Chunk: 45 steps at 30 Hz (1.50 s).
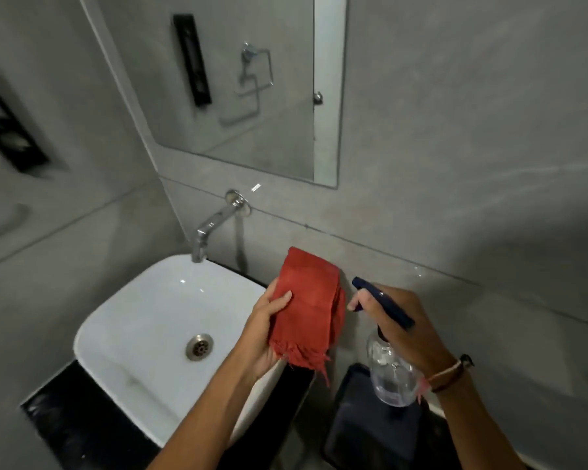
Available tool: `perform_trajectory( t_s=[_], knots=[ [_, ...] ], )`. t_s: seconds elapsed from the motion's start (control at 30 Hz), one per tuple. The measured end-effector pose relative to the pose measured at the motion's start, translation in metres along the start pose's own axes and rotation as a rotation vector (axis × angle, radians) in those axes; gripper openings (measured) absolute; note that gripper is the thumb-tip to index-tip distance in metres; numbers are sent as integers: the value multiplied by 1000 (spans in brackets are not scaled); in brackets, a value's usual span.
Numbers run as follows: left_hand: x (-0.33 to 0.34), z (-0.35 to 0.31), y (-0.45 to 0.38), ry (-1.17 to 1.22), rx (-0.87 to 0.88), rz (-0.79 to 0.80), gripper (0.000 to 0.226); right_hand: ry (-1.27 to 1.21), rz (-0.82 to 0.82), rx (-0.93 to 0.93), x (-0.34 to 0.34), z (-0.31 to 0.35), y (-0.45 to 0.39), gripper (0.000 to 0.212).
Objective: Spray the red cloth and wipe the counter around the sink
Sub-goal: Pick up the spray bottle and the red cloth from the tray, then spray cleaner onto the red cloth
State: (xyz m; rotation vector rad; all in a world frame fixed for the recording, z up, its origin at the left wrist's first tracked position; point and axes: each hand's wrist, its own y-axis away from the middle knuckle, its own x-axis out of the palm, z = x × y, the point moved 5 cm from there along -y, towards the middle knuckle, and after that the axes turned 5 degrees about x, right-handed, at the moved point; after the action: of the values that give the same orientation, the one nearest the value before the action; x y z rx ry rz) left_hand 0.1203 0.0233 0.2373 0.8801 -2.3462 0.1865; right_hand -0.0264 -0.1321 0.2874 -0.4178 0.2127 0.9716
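Cloth point(308, 307), red, folded, frayed below, in left hand point(263, 334)'s grip; right hand point(406, 330) around spray bottle point(389, 364).

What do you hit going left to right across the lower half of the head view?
Black counter → white sink → left hand → red cloth → spray bottle in the right hand.

One red cloth point(306, 310), one spray bottle point(389, 364), one sink point(126, 320), two hands.
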Motion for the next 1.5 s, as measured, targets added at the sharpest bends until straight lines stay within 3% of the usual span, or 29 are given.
perform_trajectory(
  t_s=[0.13, 0.33, 0.5, 0.6, 0.73, 0.9, 1.03, 1.13, 1.4, 1.5],
  knots=[
    [-3, -27, 3, 82, 103, -23, 44, 102, -11, -130, 25, 30, -10, 71],
    [-7, -45, 8, 92, 153, -61, 42, 207, -25, -179, 49, 38, -2, 67],
    [1, -48, 12, 82, 162, -76, 39, 255, -32, -149, 53, 25, 13, 87],
    [4, -43, 13, 69, 151, -94, 36, 268, -86, -119, 47, 8, 26, 76],
    [9, -34, 14, 52, 130, -93, 36, 398, -130, -14, 34, -34, 52, 40],
    [9, -19, 18, 42, 99, -88, 39, 491, -278, 270, 9, -110, 92, 67],
    [11, -1, 25, 41, 31, -96, 41, 703, -280, 520, 1, -180, 115, 47],
    [12, 12, 33, 14, -21, -131, 44, 729, -300, 650, -1, -216, 130, 54],
    [12, 51, 50, 110, -202, -252, 47, 632, -330, 593, 6, -251, 140, 52],
    [14, 63, 52, 177, -285, -289, 58, 521, -230, 616, 15, -249, 146, 58]
  ],
)
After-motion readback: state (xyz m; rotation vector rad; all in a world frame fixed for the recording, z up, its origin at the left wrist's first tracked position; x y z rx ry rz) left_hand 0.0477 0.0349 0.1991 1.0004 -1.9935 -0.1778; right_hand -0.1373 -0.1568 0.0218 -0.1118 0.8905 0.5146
